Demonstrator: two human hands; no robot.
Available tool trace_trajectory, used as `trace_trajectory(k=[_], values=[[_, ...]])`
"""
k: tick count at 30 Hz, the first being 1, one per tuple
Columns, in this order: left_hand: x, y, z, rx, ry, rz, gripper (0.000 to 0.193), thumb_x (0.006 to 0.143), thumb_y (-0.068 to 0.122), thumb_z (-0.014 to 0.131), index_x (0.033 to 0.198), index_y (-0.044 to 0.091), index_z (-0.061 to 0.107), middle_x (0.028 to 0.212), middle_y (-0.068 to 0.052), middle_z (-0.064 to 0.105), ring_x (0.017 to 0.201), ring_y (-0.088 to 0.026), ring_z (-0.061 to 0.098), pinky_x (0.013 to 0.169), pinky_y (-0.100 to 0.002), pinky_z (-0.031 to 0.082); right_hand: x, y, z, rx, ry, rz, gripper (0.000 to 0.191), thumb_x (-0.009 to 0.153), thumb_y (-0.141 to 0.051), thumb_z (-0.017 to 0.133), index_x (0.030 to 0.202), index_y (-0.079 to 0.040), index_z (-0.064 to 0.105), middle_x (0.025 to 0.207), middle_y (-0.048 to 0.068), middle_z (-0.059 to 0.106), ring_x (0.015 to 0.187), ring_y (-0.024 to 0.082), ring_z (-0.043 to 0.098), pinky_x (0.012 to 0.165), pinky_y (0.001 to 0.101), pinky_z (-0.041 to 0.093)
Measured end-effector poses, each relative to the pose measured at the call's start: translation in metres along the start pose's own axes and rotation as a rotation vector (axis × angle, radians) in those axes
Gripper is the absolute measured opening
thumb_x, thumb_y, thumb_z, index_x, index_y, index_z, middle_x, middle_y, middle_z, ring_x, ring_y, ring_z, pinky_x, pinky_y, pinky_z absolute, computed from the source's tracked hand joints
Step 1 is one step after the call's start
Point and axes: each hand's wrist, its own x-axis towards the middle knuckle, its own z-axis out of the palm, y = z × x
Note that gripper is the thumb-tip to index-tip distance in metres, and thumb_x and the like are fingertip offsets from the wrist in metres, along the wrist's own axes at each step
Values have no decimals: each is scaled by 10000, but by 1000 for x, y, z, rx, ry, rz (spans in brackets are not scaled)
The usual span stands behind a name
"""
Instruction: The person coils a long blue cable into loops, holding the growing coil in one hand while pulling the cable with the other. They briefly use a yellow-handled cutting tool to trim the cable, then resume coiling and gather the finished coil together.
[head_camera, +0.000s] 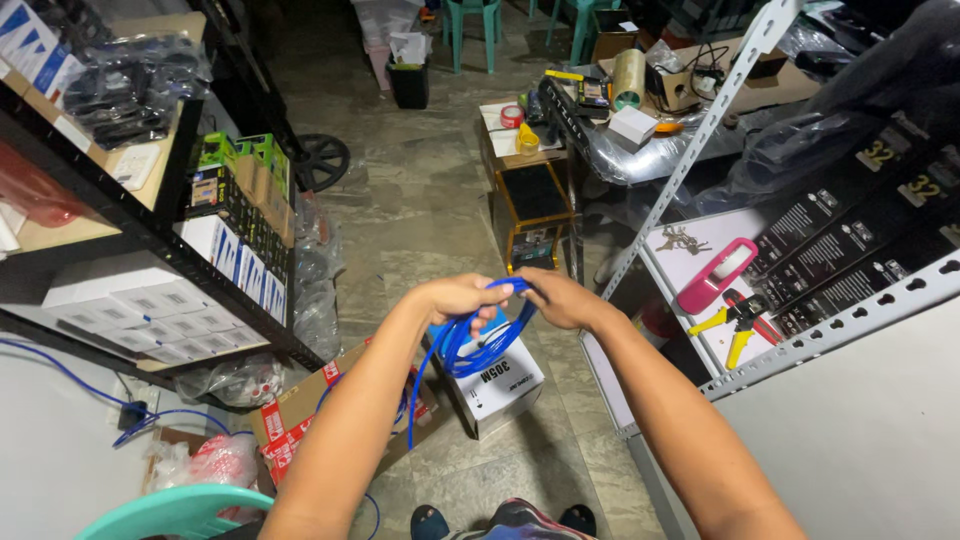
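In the narrow aisle between two shelving racks, a coil of blue cable (487, 335) is held over the floor, above a white cable box (497, 385). The left hand (460, 297) is closed in a grip around the top of the coil; the right hand (562, 298) is closed on it just beside, the two nearly touching. A loose tail hangs toward the cardboard carton (300, 415), and loops could likely slip or be snagged there if the grip were loosened. The metal shelf edge (800, 345) is close by the right forearm; open room is left ahead on the tiled floor (420, 200).
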Motion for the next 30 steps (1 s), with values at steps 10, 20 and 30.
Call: trace_trajectory(k=[10, 20, 30], values=[[-53, 97, 48, -276, -49, 308, 362, 1056, 444, 519, 879, 132, 470, 618, 92, 367, 452, -16, 282, 361, -203, 239, -8, 18, 47, 764, -79, 297, 911, 862, -233, 789, 1627, -162, 298, 1428, 231, 464, 1257, 229, 476, 1072, 408, 438], [-90, 150, 59, -209, 190, 683, 351, 1060, 451, 503, 940, 124, 454, 613, 77, 373, 457, -33, 306, 388, -221, 261, -3, 2, 102, 876, 558, 549, 285, 1067, -352, 476, 1096, -75, 538, 878, 93, 731, 795, 178, 679, 766, 342, 539], [18, 41, 50, 517, 741, 787, 417, 997, 435, 609, 1028, 23, 547, 740, -182, 677, 661, -352, 709, 639, -467, 554, 4, -1, 18, 428, 226, 490, 239, 943, -221, 632, 917, -18, 755, 779, 21, 740, 637, 133, 645, 599, 314, 511]])
